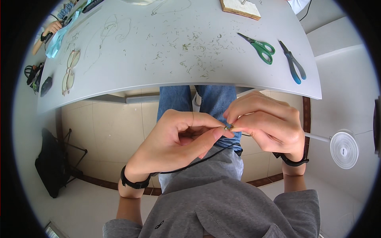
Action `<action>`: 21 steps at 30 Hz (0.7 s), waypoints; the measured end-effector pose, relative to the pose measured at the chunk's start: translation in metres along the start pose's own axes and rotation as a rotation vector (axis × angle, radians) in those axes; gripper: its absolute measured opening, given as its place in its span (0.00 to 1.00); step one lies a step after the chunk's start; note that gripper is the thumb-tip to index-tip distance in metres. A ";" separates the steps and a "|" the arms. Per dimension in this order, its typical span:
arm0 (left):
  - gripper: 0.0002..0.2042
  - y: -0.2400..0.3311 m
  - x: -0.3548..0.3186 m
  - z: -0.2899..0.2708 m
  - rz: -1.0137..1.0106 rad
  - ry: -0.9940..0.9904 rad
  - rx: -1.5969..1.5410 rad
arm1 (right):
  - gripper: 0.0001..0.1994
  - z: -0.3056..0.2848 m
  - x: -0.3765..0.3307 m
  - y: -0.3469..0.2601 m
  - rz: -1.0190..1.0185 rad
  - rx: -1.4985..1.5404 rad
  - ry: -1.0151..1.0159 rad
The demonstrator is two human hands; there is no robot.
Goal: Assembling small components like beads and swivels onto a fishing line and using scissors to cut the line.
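Two hands meet below the near edge of the white table [278, 85], over the person's lap. The left hand [178, 139] and the right hand [266, 125] each pinch, thumb against forefinger, one small metal piece [229, 127] that sits right between their fingertips; what kind of piece it is cannot be told at this size. One thin black cord [198, 160] runs from that pinch down under the left palm toward the left wrist. Each wrist carries one black band.

Beyond the fingertips, on the tabletop, lie two cutting tools side by side: one pair of green-handled scissors [260, 48] and, just to their right, one pair of blue-handled pliers [293, 63]. Further away from the fingers, at the far edge, rests one wooden board [240, 8]. Many short wire clippings [194, 59] are scattered across the middle of the table. Far off to the left of the left hand lie one pair of glasses [69, 73] and one light blue face mask [55, 41].

Out past the right hand, on the floor, stands one white fan [344, 150]. The table edge stands between the hands and the tools; nothing covers the pinch itself.
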State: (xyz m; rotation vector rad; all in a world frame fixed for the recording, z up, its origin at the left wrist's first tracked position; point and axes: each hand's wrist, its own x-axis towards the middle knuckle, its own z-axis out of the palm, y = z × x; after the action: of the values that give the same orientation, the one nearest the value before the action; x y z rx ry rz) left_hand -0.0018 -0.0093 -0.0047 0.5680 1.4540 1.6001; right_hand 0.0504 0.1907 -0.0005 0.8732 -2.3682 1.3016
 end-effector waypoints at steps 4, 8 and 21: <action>0.08 0.000 0.000 -0.001 -0.008 -0.008 0.012 | 0.08 0.000 -0.001 0.000 -0.007 -0.002 0.003; 0.07 -0.007 0.000 -0.001 0.042 0.009 0.043 | 0.08 0.000 0.000 -0.001 -0.009 -0.005 -0.007; 0.06 -0.018 -0.004 0.005 0.173 0.090 0.018 | 0.09 0.005 0.001 0.001 -0.049 -0.024 0.044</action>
State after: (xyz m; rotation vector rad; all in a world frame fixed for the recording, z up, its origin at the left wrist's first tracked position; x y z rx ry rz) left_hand 0.0094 -0.0113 -0.0197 0.6544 1.5210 1.7689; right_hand 0.0489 0.1867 -0.0036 0.8806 -2.3095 1.2579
